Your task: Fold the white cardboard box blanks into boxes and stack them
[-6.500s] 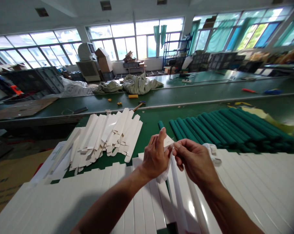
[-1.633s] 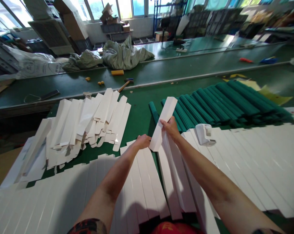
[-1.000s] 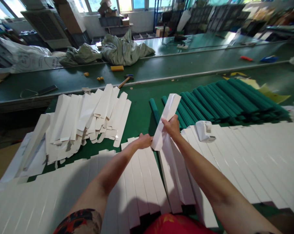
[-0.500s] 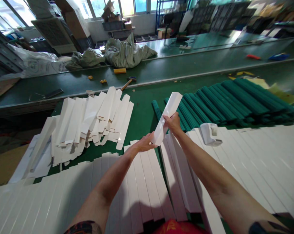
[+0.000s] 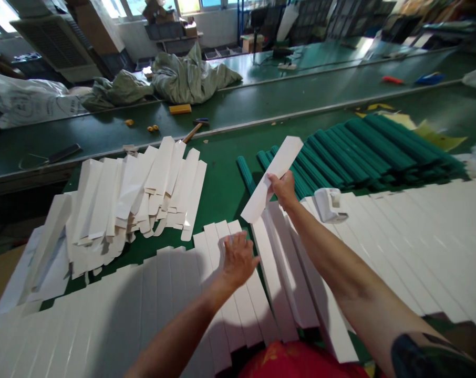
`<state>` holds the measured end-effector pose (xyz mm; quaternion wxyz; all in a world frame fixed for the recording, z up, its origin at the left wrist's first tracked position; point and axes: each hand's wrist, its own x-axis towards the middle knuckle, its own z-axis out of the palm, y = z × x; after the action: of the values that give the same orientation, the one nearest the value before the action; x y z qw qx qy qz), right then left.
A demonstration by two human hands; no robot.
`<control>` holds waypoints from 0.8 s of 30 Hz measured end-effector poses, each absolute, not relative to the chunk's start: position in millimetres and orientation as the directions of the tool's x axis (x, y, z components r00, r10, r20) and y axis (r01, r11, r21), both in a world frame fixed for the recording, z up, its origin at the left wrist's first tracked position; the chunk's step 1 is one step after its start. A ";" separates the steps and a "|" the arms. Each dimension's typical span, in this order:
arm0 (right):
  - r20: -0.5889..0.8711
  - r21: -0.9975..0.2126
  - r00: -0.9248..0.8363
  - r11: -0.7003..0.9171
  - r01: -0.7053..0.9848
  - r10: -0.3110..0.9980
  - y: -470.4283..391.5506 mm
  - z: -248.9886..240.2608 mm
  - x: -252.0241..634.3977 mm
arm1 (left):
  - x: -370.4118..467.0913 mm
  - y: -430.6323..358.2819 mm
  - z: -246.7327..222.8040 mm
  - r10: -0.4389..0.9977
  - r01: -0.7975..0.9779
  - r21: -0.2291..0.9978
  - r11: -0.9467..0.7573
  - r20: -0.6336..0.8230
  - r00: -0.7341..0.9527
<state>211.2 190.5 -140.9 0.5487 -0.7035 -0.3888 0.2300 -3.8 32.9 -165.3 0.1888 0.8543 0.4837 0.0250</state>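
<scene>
My right hand is closed round a long narrow white carton, held tilted above the green table. Over the row of white cartons my left hand is open, fingers apart, holding nothing; whether it touches them I cannot tell. Just below the held carton lie more long white boxes. Dark green ribbed rolls are stacked beyond my right hand. A white tape dispenser sits on the cartons at the right.
Flattened white cartons are heaped at the left. A hammer, a yellow block and a crumpled grey-green sack lie farther back. A red-handled item is at the far right.
My left hand has let go of the held carton's lower end and moved down over the row of cartons. My right hand still grips the carton, now turned slightly. The view has shifted right.
</scene>
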 end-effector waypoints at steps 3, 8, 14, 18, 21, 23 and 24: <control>0.096 -0.969 0.620 -0.069 0.236 0.779 176.0 -131.4 222.7 | 7.8 -19.2 -164.7 0.652 0.700 0.326 -0.636 -0.258 0.713; 0.082 -0.986 0.621 -0.027 0.165 0.779 136.7 -116.3 228.6 | 17.7 -44.7 -155.0 0.482 0.604 0.209 -0.769 -0.431 0.763; 0.064 -0.995 0.632 0.000 0.101 0.772 94.5 -103.0 233.2 | 16.0 -51.9 -155.3 0.512 0.615 0.238 -0.752 -0.376 0.772; 0.024 -0.999 0.612 -0.010 0.052 0.791 78.4 -99.3 236.9 | 16.2 -64.1 -158.2 0.581 0.663 0.269 -0.699 -0.329 0.745; -0.008 -0.999 0.573 -0.032 0.030 0.820 74.4 -100.6 240.0 | 18.9 -68.1 -157.6 0.608 0.691 0.291 -0.662 -0.332 0.721; -0.025 -0.998 0.550 -0.050 0.030 0.835 73.8 -101.9 242.0 | 22.2 -70.3 -157.8 0.629 0.710 0.313 -0.631 -0.329 0.704; -0.030 -0.998 0.541 -0.059 0.037 0.840 73.3 -102.3 242.8 | 24.1 -72.0 -158.4 0.643 0.720 0.324 -0.614 -0.324 0.694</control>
<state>242.8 73.3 -102.3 0.5956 -0.6449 -0.3400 0.3375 24.1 -72.0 -158.4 0.2186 0.8940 0.3810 -0.0879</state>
